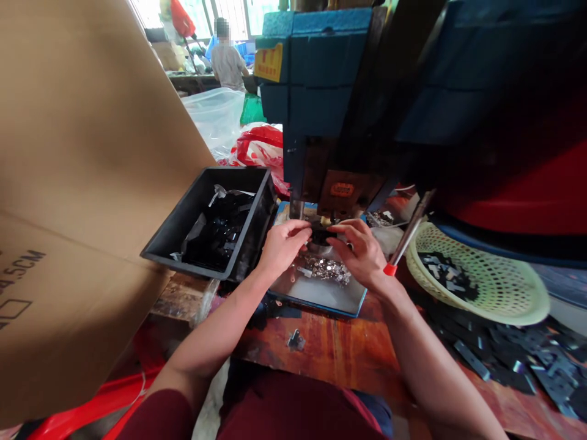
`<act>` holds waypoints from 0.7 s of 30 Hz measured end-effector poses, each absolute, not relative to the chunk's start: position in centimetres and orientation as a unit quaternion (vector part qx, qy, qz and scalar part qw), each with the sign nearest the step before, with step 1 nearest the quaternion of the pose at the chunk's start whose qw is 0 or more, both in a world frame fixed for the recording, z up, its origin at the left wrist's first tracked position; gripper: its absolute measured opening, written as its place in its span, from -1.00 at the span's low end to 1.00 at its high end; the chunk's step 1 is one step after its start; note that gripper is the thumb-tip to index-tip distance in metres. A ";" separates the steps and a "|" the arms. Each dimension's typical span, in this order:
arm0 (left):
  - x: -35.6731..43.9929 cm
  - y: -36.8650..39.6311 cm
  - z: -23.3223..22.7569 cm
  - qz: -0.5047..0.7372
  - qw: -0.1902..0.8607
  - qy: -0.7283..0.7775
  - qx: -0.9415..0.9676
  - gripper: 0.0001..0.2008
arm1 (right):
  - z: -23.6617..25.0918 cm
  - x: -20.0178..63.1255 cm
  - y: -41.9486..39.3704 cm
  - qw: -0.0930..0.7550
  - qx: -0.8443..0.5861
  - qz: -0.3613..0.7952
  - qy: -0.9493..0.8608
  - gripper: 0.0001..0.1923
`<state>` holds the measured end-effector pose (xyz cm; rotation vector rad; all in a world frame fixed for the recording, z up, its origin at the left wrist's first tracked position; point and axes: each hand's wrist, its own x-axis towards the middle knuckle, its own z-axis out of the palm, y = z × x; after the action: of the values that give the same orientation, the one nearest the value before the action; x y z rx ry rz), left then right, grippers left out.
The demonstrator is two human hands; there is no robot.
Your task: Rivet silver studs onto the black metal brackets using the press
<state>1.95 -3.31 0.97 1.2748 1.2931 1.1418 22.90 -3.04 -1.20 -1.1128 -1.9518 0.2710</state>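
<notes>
Both hands are at the die under the head of a blue press point(321, 67). My left hand point(287, 244) is closed, thumb and fingers pinched at the left end of a small black piece point(320, 237). My right hand point(358, 247) has its fingers bent and closed at the right end of the same piece. Fingers and shadow hide part of it, so its exact shape cannot be made out. Just below the hands, small shiny metal parts point(328, 270) lie heaped on a blue-rimmed tray point(316, 296).
A black bin point(236, 263) of dark parts stands left, beside a large cardboard box point(82, 153). At right are a pale green basket point(513, 293), loose black plates point(504, 354) and a red-ended lever point(408, 235). A bracket point(296, 340) lies in front. A person point(228, 61) is far behind.
</notes>
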 end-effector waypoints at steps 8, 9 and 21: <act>2.0 -0.7 0.1 0.427 0.305 0.552 0.648 -0.87 | -1.7 23.2 -1.0 0.396 -0.487 0.162 -0.762 -0.71; 2.0 -0.7 -0.1 0.425 0.301 0.551 0.652 -0.86 | -1.7 23.2 -1.1 0.394 -0.489 0.166 -0.760 -0.70; 2.0 -0.6 -0.6 0.415 0.305 0.538 0.668 -0.84 | -1.7 23.9 -2.1 0.349 -0.452 0.067 -0.818 -0.67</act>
<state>1.97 -0.61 -0.59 1.7681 1.4246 1.0987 23.90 -2.06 -1.68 -1.1713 -2.1211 0.1729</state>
